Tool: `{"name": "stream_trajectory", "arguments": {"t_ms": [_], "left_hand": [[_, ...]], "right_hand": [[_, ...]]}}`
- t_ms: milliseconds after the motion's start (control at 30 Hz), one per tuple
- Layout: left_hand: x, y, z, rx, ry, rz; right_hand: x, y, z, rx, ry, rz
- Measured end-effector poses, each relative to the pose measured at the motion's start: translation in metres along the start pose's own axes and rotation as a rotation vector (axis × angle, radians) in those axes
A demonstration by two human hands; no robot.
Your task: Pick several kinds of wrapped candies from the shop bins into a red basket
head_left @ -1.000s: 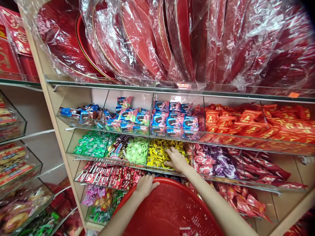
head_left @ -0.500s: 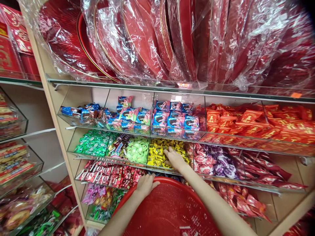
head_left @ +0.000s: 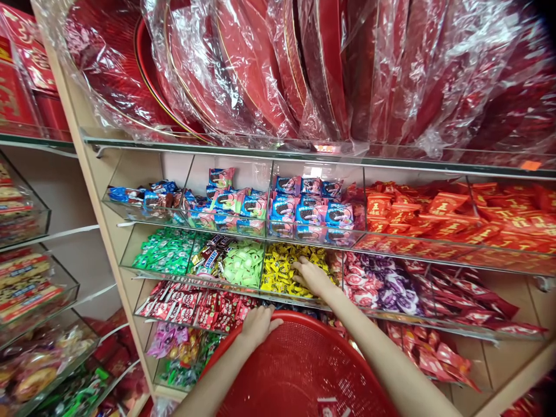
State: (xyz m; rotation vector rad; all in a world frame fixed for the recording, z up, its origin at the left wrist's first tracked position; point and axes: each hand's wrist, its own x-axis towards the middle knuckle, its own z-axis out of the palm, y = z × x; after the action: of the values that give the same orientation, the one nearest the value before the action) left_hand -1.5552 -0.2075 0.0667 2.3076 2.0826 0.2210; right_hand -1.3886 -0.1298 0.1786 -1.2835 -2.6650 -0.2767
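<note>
My left hand (head_left: 258, 325) grips the rim of a red plastic basket (head_left: 304, 365) below the shelves. A small red and white wrapped piece (head_left: 326, 406) lies inside the basket near the bottom of the view. My right hand (head_left: 311, 275) is over a clear compartment of yellow-wrapped candies (head_left: 278, 271), its slightly bent fingers touching the pile and spread apart. No candy shows between those fingers. Light green wrapped candies (head_left: 241, 264) fill the compartment space to the left, beside Snickers bars (head_left: 211, 259). To the right lie pink and purple wrapped candies (head_left: 362, 279).
Blue and pink Oreo packs (head_left: 309, 209) and red-orange packets (head_left: 403, 209) stand in the tier above. A glass shelf edge (head_left: 304, 152) runs over them, carrying red trays (head_left: 256, 69) in clear plastic. Green candies (head_left: 163, 250) sit left; a wooden side panel (head_left: 91, 191) divides the shelving.
My right hand has shifted slightly right and its fingers have moved a little over the yellow candies. My left hand and the basket stay in place.
</note>
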Motion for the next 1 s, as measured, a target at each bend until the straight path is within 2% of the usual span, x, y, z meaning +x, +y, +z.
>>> {"name": "stream_trajectory", "arguments": {"t_ms": [167, 333, 467, 633, 800, 900, 1000], "left_hand": [[0.000, 0.000, 0.000, 0.007, -0.003, 0.003], [0.000, 0.000, 0.000, 0.011, -0.010, 0.007], [0.001, -0.001, 0.002, 0.014, -0.005, 0.004], [0.002, -0.001, 0.004, 0.008, 0.005, 0.011], [0.002, -0.001, 0.003, 0.011, -0.001, 0.011], [0.002, -0.001, 0.003, 0.013, -0.010, 0.003], [0.002, 0.000, 0.000, -0.042, -0.051, -0.029]], "right_hand": [[0.001, -0.008, 0.004, -0.094, 0.020, -0.013], [-0.001, -0.005, 0.003, -0.049, 0.065, -0.036], [-0.004, 0.003, -0.002, 0.110, 0.149, -0.065], [-0.005, 0.013, -0.003, 0.377, 0.327, -0.097], [-0.016, 0.005, -0.017, 0.633, 0.473, -0.123], [-0.034, -0.016, -0.033, 0.781, 0.436, -0.154], [-0.060, -0.046, -0.041, 0.923, 0.250, -0.225]]}}
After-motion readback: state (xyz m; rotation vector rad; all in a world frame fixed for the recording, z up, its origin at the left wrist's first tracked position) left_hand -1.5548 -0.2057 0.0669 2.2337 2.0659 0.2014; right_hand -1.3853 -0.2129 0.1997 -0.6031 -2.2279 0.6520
